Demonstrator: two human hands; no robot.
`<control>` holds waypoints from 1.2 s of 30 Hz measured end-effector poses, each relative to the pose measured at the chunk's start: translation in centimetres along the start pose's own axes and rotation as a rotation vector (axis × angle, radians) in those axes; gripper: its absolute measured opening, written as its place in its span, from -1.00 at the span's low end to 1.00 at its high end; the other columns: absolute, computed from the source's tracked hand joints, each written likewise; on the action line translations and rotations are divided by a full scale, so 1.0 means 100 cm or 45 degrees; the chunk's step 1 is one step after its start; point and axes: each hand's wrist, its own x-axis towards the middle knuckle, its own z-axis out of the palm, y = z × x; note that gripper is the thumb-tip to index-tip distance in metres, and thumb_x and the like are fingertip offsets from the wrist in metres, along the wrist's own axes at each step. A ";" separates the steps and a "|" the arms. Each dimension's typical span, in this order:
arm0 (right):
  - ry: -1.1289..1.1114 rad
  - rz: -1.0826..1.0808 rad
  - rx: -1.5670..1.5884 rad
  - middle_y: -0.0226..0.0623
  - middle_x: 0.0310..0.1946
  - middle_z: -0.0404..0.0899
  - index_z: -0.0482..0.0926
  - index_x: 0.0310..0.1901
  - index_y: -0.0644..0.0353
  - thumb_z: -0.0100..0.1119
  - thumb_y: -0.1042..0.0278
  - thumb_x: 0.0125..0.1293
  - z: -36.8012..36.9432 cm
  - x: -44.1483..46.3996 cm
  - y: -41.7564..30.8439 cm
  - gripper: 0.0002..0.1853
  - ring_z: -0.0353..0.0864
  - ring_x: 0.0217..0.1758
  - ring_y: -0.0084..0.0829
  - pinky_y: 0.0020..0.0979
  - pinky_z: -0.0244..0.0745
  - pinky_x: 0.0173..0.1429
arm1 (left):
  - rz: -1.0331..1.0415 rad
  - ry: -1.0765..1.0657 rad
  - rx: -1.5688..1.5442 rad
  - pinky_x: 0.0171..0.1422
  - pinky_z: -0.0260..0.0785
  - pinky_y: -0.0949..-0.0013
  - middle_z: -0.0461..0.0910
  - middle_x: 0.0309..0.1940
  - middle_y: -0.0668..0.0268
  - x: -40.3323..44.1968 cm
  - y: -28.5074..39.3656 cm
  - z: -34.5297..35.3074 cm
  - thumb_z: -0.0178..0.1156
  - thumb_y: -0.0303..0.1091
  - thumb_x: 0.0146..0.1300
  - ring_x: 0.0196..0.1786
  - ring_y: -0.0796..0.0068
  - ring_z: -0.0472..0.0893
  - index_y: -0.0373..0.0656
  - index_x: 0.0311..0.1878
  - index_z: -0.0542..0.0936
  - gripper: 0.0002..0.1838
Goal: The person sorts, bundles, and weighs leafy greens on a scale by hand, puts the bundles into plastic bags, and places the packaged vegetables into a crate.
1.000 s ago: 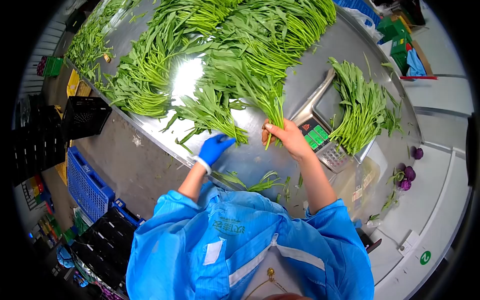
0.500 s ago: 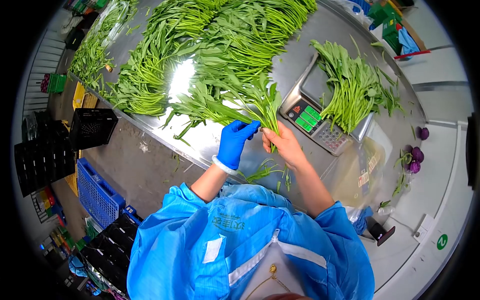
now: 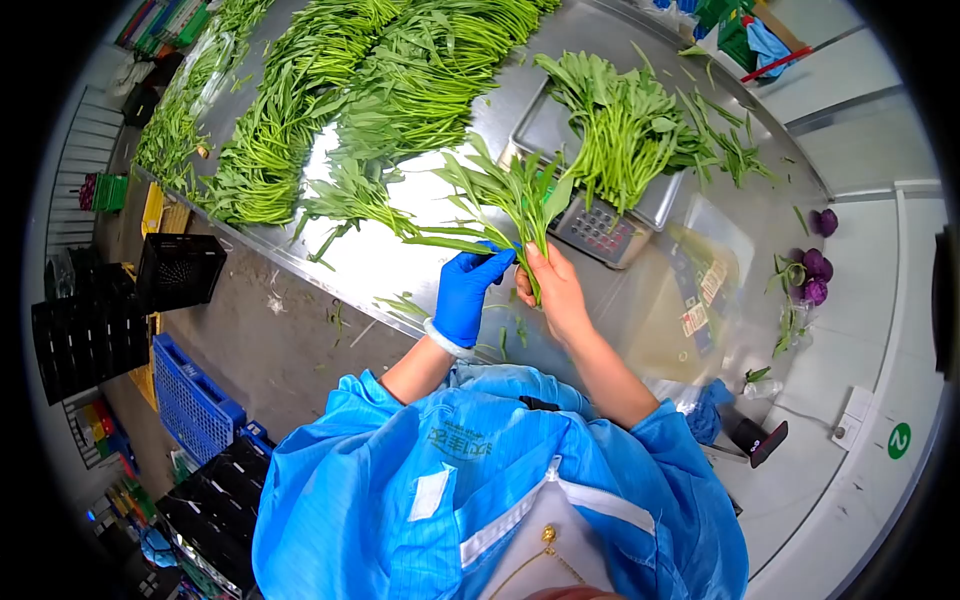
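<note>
A small bunch of water spinach (image 3: 522,200) is gripped near its stem ends by my bare right hand (image 3: 560,292), leaves fanning away from me. Against its left side is my blue-gloved left hand (image 3: 468,293), fingers pinched on the stems; a long leaf reaches leftward from them. The fingertips are partly hidden. Just beyond my right hand stands a digital scale (image 3: 597,232), its display mostly covered by the held leaves. A larger water spinach bunch (image 3: 625,140) lies across the scale's metal pan (image 3: 655,200).
Long rows of water spinach (image 3: 415,85) cover the far left of the metal table (image 3: 575,30). Printed clear plastic bags (image 3: 680,310) lie at right, with purple onions (image 3: 815,265) beyond. Blue (image 3: 195,400) and black crates (image 3: 180,270) stand on the floor at left.
The view has shifted right, so the scale and rows appear further left. The held bunch now overlaps the scale's display. Both hands stay together at the bunch, still holding it.
</note>
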 end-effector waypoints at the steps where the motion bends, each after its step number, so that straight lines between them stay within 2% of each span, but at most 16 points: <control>1: -0.002 0.013 0.051 -0.46 -0.59 0.31 0.39 -0.18 0.13 -0.04 0.09 0.49 -0.007 -0.007 -0.002 -0.74 0.26 -0.61 -0.64 -0.57 0.14 -0.52 | 0.007 0.004 -0.031 -0.26 0.24 0.54 0.54 -0.44 0.45 -0.006 -0.006 0.008 0.27 -0.35 0.23 -0.39 0.67 0.41 -0.23 -0.16 0.64 -0.82; 3: 0.002 0.046 0.154 -0.47 -0.59 0.30 0.39 -0.18 0.13 -0.01 0.10 0.48 -0.021 -0.022 -0.007 -0.75 0.26 -0.61 -0.64 -0.57 0.13 -0.52 | 0.062 0.015 -0.111 -0.27 0.23 0.54 0.51 -0.46 0.46 -0.015 -0.022 0.023 0.26 -0.36 0.24 -0.39 0.67 0.39 -0.21 -0.20 0.63 -0.85; 6: -0.073 0.060 -0.066 -0.47 -0.59 0.32 0.38 -0.18 0.13 0.03 0.13 0.45 -0.040 -0.044 -0.017 -0.76 0.27 -0.61 -0.64 -0.57 0.12 -0.53 | 0.076 0.061 -0.164 -0.26 0.22 0.54 0.50 -0.43 0.47 -0.029 -0.036 0.045 0.25 -0.39 0.24 -0.38 0.66 0.40 -0.20 -0.22 0.62 -0.89; 9: -0.071 0.101 0.061 -0.45 -0.55 0.36 0.38 -0.16 0.15 0.02 0.17 0.46 -0.056 -0.055 -0.015 -0.79 0.29 -0.62 -0.63 -0.55 0.14 -0.53 | 0.076 0.023 -0.139 -0.22 0.25 0.53 0.50 -0.42 0.47 -0.036 -0.036 0.060 0.26 -0.44 0.23 -0.36 0.66 0.42 -0.19 -0.27 0.60 -0.94; 13: 0.132 0.042 0.265 -0.42 -0.48 0.42 0.40 -0.16 0.15 -0.02 0.20 0.47 -0.050 -0.059 -0.015 -0.81 0.34 -0.59 -0.60 -0.52 0.21 -0.50 | 0.268 -0.013 -0.055 -0.18 0.27 0.52 0.49 -0.42 0.47 -0.039 -0.023 0.071 0.26 -0.50 0.21 -0.32 0.66 0.42 -0.23 -0.24 0.60 -0.93; 16: 0.344 -0.012 0.336 -0.42 -0.44 0.45 0.42 -0.17 0.14 -0.05 0.20 0.48 -0.040 -0.055 -0.013 -0.81 0.41 -0.49 -0.58 -0.51 0.29 -0.44 | 0.341 -0.204 0.150 -0.06 0.41 0.47 0.64 -0.28 0.30 -0.039 -0.020 0.060 0.19 -0.54 0.26 -0.22 0.57 0.56 -0.31 -0.17 0.63 -0.89; 18: 0.311 -0.036 0.280 -0.42 -0.43 0.46 0.43 -0.17 0.14 -0.05 0.20 0.49 -0.042 -0.049 -0.007 -0.80 0.43 -0.45 -0.58 -0.51 0.33 -0.39 | 0.325 -0.344 0.234 -0.03 0.48 0.41 0.69 -0.20 0.19 -0.035 -0.016 0.052 0.14 -0.55 0.29 -0.21 0.49 0.62 -0.36 -0.17 0.64 -0.87; 20: 0.381 -0.041 0.199 -0.39 -0.42 0.48 0.43 -0.18 0.14 -0.08 0.19 0.50 -0.041 -0.041 -0.001 -0.79 0.46 -0.40 -0.58 -0.50 0.37 -0.30 | 0.251 -0.464 0.200 -0.02 0.48 0.41 0.68 -0.22 0.16 -0.027 -0.009 0.041 0.12 -0.56 0.29 -0.23 0.46 0.63 -0.38 -0.18 0.63 -0.87; 23: 0.458 -0.282 0.230 -0.37 -0.43 0.49 0.41 -0.18 0.16 -0.11 0.18 0.52 -0.048 -0.028 -0.012 -0.77 0.46 -0.39 -0.57 -0.49 0.38 -0.26 | -0.030 -0.624 -0.012 0.00 0.50 0.31 0.67 -0.26 0.02 -0.026 0.010 0.028 0.11 -0.58 0.25 -0.21 0.32 0.65 -0.43 -0.19 0.61 -0.86; 25: 0.441 -0.619 -0.096 -0.31 -0.41 0.50 0.38 -0.15 0.22 -0.16 0.20 0.53 -0.056 -0.022 -0.043 -0.76 0.46 -0.37 -0.54 -0.49 0.39 -0.23 | 0.002 -0.825 -0.018 0.01 0.50 0.29 0.66 -0.26 0.00 -0.019 0.014 0.013 0.12 -0.57 0.24 -0.19 0.30 0.66 -0.44 -0.19 0.59 -0.86; 26: 0.480 -0.718 -0.243 -0.31 -0.41 0.50 0.38 -0.16 0.23 -0.18 0.20 0.53 -0.053 -0.022 -0.071 -0.75 0.47 -0.37 -0.52 -0.48 0.40 -0.22 | 0.018 -0.752 -0.024 0.00 0.50 0.30 0.66 -0.26 0.00 -0.014 0.012 0.007 0.12 -0.57 0.24 -0.19 0.31 0.65 -0.43 -0.20 0.58 -0.87; 30: 0.490 -1.116 -0.164 -0.33 -0.43 0.48 0.38 -0.18 0.22 -0.17 0.17 0.52 -0.078 0.013 -0.140 -0.73 0.46 -0.37 -0.53 -0.48 0.37 -0.27 | -0.058 -0.549 0.099 -0.09 0.51 0.40 0.68 -0.27 0.11 0.031 -0.029 -0.025 0.17 -0.50 0.30 -0.26 0.44 0.65 -0.36 -0.18 0.59 -0.88; 32: 0.487 -0.971 -0.293 -0.35 -0.44 0.48 0.40 -0.19 0.20 -0.13 0.15 0.50 -0.101 0.046 -0.146 -0.73 0.46 -0.40 -0.54 -0.49 0.36 -0.32 | -0.106 -0.548 0.331 -0.17 0.48 0.46 0.68 -0.35 0.23 0.053 -0.073 -0.044 0.22 -0.43 0.29 -0.29 0.55 0.64 -0.32 -0.22 0.61 -0.87; 33: 0.487 -0.895 -0.350 -0.36 -0.45 0.48 0.40 -0.20 0.20 -0.11 0.13 0.50 -0.115 0.065 -0.142 -0.72 0.46 -0.41 -0.54 -0.49 0.35 -0.34 | -0.110 -0.548 0.525 -0.22 0.47 0.43 0.67 -0.42 0.22 0.054 -0.081 -0.045 0.26 -0.38 0.25 -0.34 0.50 0.65 -0.27 -0.26 0.63 -0.86; 35: 0.655 -0.385 -0.494 -0.38 -0.47 0.48 0.42 -0.23 0.19 -0.02 0.11 0.46 -0.151 0.118 -0.107 -0.72 0.45 -0.47 -0.55 -0.49 0.35 -0.39 | -0.019 -0.652 1.029 -0.22 0.48 0.33 0.65 -0.45 0.12 0.059 -0.098 -0.048 0.30 -0.33 0.18 -0.36 0.30 0.68 -0.24 -0.27 0.63 -0.83; 36: 0.656 -0.250 -0.578 -0.36 -0.46 0.51 0.44 -0.19 0.21 0.02 0.09 0.43 -0.165 0.132 -0.087 -0.70 0.45 -0.48 -0.54 -0.47 0.37 -0.39 | 0.025 -0.828 1.394 -0.20 0.46 0.27 0.67 -0.37 0.12 0.071 -0.126 -0.061 0.31 -0.29 0.15 -0.32 0.23 0.67 -0.21 -0.11 0.63 -0.73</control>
